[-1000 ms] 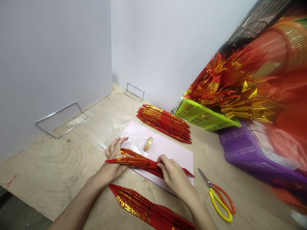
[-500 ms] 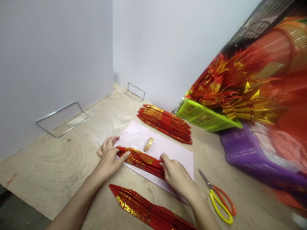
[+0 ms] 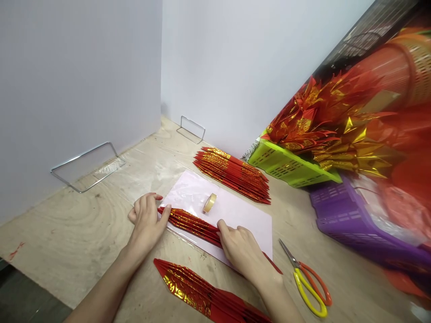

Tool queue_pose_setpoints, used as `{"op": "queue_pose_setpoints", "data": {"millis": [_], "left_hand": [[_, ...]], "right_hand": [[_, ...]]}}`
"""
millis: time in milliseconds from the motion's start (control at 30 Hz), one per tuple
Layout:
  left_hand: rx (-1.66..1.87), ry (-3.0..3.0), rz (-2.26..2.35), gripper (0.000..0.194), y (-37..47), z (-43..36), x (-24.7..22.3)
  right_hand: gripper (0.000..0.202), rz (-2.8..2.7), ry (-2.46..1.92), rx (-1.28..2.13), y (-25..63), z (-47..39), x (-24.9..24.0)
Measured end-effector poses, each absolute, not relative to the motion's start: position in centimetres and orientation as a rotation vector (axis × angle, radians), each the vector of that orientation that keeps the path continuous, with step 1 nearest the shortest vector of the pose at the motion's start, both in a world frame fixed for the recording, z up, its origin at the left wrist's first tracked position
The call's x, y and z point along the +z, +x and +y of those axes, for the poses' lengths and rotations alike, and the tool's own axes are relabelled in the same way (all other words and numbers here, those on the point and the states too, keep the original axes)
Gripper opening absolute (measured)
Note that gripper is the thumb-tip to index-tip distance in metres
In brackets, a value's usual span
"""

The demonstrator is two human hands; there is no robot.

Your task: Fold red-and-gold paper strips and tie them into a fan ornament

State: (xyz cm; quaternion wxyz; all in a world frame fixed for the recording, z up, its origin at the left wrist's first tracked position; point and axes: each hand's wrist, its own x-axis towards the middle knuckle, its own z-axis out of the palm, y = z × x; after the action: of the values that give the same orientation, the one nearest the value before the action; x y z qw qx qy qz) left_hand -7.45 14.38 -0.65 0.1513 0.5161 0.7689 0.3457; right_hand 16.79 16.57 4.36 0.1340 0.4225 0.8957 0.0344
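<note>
near folded red bundle [image 3: 208,291] cut off below, blurred orange basket [image 3: 390,67] cropped right

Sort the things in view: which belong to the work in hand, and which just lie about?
In the work:
Folded bundle, touched by left hand and right hand
Board beneath it
Likely: tape, scissors, near bundle, far bundle

Lying about, it seems:
Wire stands
Green basket
Purple basket

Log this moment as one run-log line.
left hand: on pointed end of folded red-gold stack | right hand: gripping stack's middle | tape roll: on pink sheet | scissors: on table, untouched
</note>
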Motion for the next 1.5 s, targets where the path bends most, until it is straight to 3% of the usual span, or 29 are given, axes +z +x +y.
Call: {"op": "queue_pose_setpoints", "data": {"millis": [367, 1000, 1500], "left_hand": [[0.904, 1.998, 1.645, 0.028, -7.2, 14.3, -0.7], [0.958, 1.864, 1.689, 0.026, -7.6, 14.7, -0.6], [0.913, 1.883, 1.666, 0.029, -7.2, 14.7, -0.6]], "right_hand": [[0.028, 2.589, 1.140, 0.156, 16.3, 16.0, 4.4], [0.019, 2.662, 1.732, -0.429, 20.9, 13.6, 3.1], [0.021, 2.661, 1.858, -0.534, 25.0, 12.3, 2.7]]}}
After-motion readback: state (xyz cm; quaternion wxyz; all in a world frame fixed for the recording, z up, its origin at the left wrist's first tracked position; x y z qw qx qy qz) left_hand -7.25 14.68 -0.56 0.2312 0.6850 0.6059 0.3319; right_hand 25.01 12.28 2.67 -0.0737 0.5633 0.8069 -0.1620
